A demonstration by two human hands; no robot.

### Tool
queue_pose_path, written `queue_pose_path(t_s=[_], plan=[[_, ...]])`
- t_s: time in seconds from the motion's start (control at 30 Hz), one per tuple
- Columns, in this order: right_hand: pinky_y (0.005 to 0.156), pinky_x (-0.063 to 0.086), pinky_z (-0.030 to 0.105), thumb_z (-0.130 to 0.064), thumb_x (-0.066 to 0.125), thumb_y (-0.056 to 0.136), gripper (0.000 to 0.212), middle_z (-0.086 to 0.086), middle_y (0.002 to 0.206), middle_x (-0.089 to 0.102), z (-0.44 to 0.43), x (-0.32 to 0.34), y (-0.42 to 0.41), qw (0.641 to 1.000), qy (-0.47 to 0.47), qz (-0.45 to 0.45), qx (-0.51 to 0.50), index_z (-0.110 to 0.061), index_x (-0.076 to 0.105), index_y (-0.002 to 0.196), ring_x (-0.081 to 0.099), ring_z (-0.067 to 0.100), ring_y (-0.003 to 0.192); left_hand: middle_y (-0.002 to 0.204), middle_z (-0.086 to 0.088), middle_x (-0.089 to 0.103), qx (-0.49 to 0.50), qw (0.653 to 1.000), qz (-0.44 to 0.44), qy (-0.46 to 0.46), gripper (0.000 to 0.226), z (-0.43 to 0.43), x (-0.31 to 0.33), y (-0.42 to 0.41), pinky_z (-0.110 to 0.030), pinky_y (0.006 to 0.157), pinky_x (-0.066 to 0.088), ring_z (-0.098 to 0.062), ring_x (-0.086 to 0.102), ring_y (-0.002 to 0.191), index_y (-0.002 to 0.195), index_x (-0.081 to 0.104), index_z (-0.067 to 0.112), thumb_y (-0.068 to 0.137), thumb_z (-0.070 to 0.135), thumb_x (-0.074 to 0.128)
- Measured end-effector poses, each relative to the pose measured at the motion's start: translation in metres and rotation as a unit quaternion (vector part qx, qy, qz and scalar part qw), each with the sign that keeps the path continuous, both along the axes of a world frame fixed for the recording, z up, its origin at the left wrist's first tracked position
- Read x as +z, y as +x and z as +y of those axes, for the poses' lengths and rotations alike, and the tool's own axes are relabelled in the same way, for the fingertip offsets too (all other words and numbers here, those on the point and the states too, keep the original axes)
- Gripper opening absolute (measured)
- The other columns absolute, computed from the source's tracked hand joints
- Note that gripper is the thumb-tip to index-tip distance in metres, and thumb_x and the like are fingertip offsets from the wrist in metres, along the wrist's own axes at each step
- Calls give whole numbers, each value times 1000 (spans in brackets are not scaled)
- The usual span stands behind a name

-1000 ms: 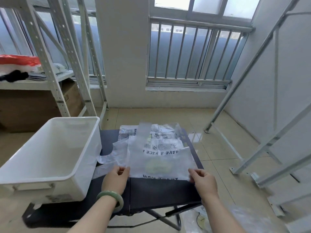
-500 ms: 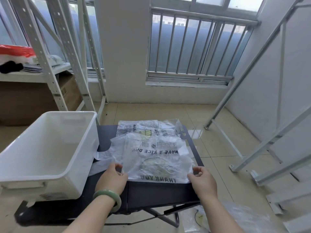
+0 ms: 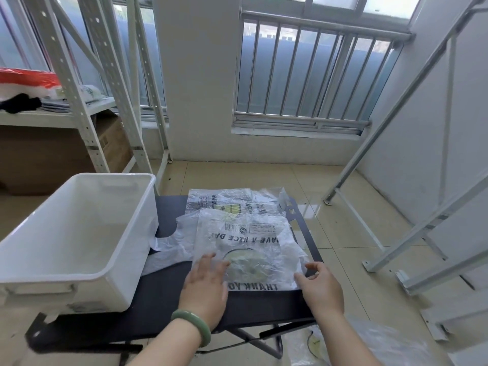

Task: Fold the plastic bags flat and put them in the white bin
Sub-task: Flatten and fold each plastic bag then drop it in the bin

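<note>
- White bin (image 3: 79, 233): an open rectangular plastic tub on the left part of the black folding table (image 3: 163, 294). Its inner walls and floor show only bare white plastic, and its near wall carries a moulded handle.
- Top plastic bag (image 3: 250, 241): a thin, clear, wrinkled carrier bag lying flat on the table just right of the bin. It is printed "HAVE A NICE DAY" and "THANK YOU", upside down to the wearer, around a round yellow-green mark. One handle loop (image 3: 169, 244) trails left and touches the bin's wall.
- Second plastic bag (image 3: 232, 202): the same clear printed kind, lying under the first, with its far part showing at the table's far edge.
- Left hand (image 3: 206, 283): fingers straight and spread, palm down, pressing on the top bag's near left corner. A green bangle (image 3: 192, 326) sits on the wrist.
- Right hand (image 3: 320, 286): fingers loosely curved at the top bag's near right corner and touching it. Whether thumb and finger pinch the film cannot be told.
- Loose clear bags (image 3: 383, 342): on the tiled floor below the table at lower right, cut off by the frame, their print too blurred to read.
- Metal shelving (image 3: 71, 83): stands at left, with a cardboard box (image 3: 111, 141) under its shelf.
</note>
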State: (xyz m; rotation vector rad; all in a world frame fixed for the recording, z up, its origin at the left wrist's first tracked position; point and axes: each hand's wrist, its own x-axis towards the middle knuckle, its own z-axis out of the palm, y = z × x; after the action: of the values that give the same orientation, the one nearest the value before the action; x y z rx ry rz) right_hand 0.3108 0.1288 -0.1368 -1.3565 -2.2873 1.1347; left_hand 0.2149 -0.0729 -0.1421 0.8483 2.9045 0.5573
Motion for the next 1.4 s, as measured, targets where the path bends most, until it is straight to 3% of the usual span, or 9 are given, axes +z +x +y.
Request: queue_pose_path(t_s=[0.1,0.3,0.67,0.9,1.1,1.2,1.27,1.33,1.4], plan=[[56,39,27,-29,65,83,21,-9,77,57,0,1,1,1000,2,3,1,-28,52,99,57,12,72,151,2,11,22,999,-29,-36,42,11,-7,8,-33,115,18,-20,18,140,137,29,39,96,31,35],[55,37,27,-28,66,83,20,-11,75,56,3,0,0,1000,16,5,0,-25,53,97,56,14,72,156,-3,6,66,993,-59,-73,45,14,-7,11,-36,118,6,-24,2,145,142,23,38,98,42,28],[53,33,25,-32,68,82,25,-13,74,53,1,6,-1,999,36,-24,-25,-22,56,100,56,18,74,153,-5,9,98,989,-62,-97,66,20,-8,11,-42,118,3,-28,1,144,140,23,39,83,70,34],[73,39,29,-32,72,81,42,5,123,59,6,9,0,994,-86,8,-63,-15,56,115,53,21,89,153,-7,12,107,987,-48,-109,67,24,-5,11,-42,118,4,-30,3,144,139,23,38,81,70,36],[88,48,38,-33,78,75,32,4,97,68,8,2,-5,980,-186,32,-61,-11,68,96,62,25,95,153,-9,12,105,988,-32,-110,69,25,-6,11,-43,118,3,-31,4,144,141,21,37,82,70,35],[81,52,40,-16,75,79,14,5,84,67,8,4,-7,969,-230,69,-62,-10,64,85,63,24,80,153,-10,12,102,987,-27,-121,69,26,-5,12,-43,117,0,-31,4,144,142,20,35,84,69,35],[71,53,32,-4,71,81,12,8,86,66,7,7,-7,953,-276,103,-66,-9,61,86,62,22,78,150,-14,21,84,990,-17,-113,66,26,-4,11,-46,116,8,-34,16,142,138,30,33,82,66,45],[63,50,27,1,68,81,15,11,93,67,6,9,-8,942,-307,114,-79,-10,61,88,63,23,81,126,-14,51,57,997,43,-38,58,26,-4,7,-49,99,41,-34,51,117,115,59,27,65,52,74],[59,49,25,5,64,82,17,11,90,66,2,11,-8,925,-343,127,-99,-11,59,86,62,22,77,108,0,53,-23,996,73,35,42,27,-6,11,-35,83,52,-20,57,95,104,61,28,64,36,74]])
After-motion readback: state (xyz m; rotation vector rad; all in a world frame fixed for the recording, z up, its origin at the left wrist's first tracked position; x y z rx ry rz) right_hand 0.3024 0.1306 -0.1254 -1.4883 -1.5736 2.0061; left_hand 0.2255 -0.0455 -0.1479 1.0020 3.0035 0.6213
